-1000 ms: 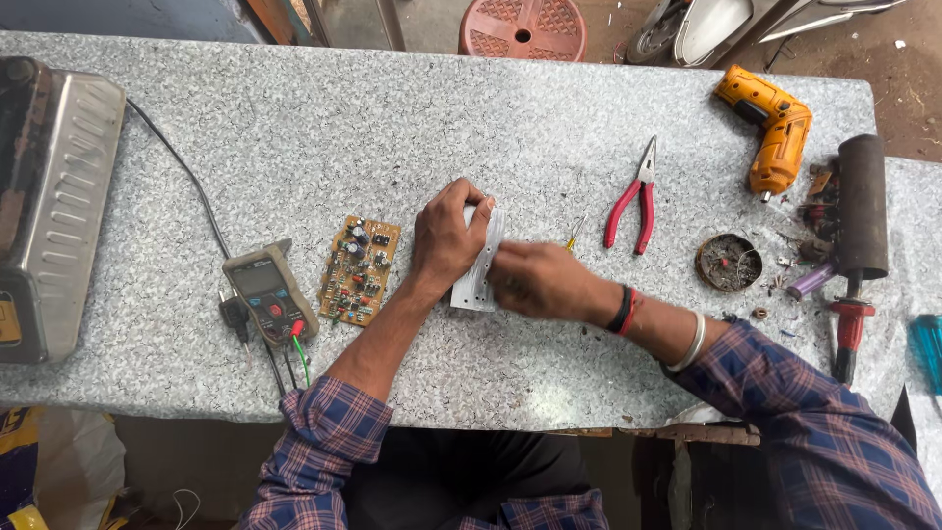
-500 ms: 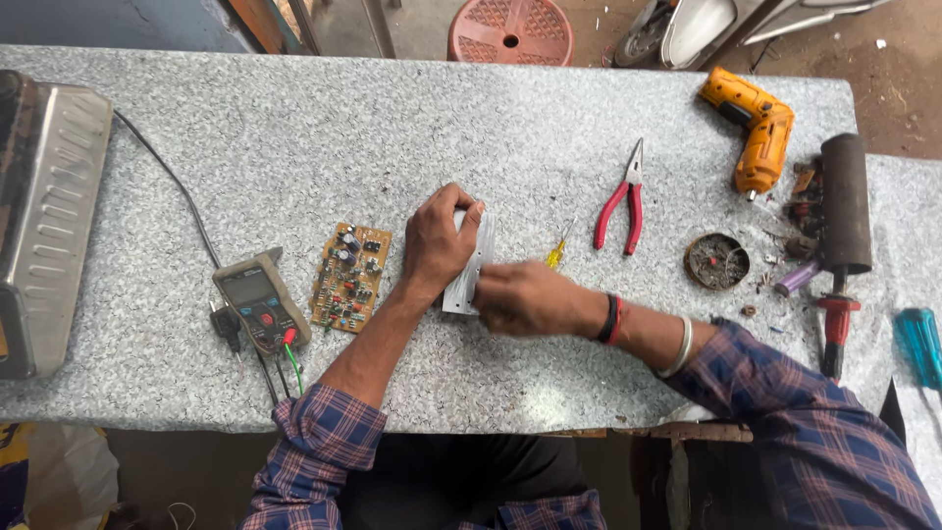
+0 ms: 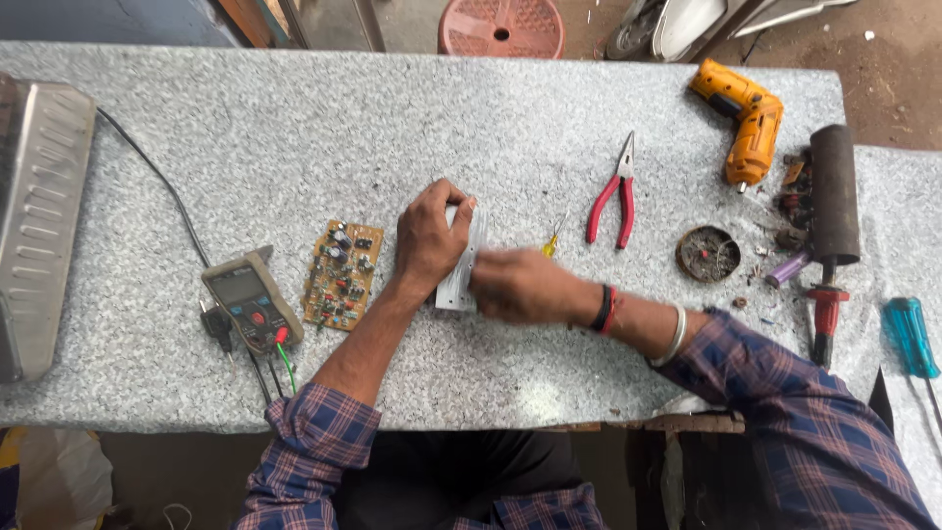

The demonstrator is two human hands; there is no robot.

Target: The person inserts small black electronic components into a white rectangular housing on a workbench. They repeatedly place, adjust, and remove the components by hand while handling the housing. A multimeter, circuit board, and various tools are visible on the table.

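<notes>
A long silvery metal strip [image 3: 461, 275] lies on the speckled stone table [image 3: 294, 118] in the middle. My left hand [image 3: 428, 236] grips its left side and top end. Against the strip's right side my right hand [image 3: 520, 285] is blurred, its fingers closed; what it holds I cannot tell. Just right of the strip lies a small yellow-handled screwdriver [image 3: 551, 242]. A brown circuit board [image 3: 341, 275] with many small parts rests left of my left hand.
A multimeter [image 3: 250, 299] with leads lies left of the board. Red pliers [image 3: 613, 196], a yellow drill [image 3: 744, 116], a round tin [image 3: 706, 253], a black cylinder [image 3: 834, 191], a red-handled tool [image 3: 824, 312] and a teal screwdriver [image 3: 908, 337] lie right. A metal casing [image 3: 39, 216] stands left.
My right hand has shifted slightly along the strip and is now blurred with motion. The left hand keeps its hold. The camera view has drifted a little.
</notes>
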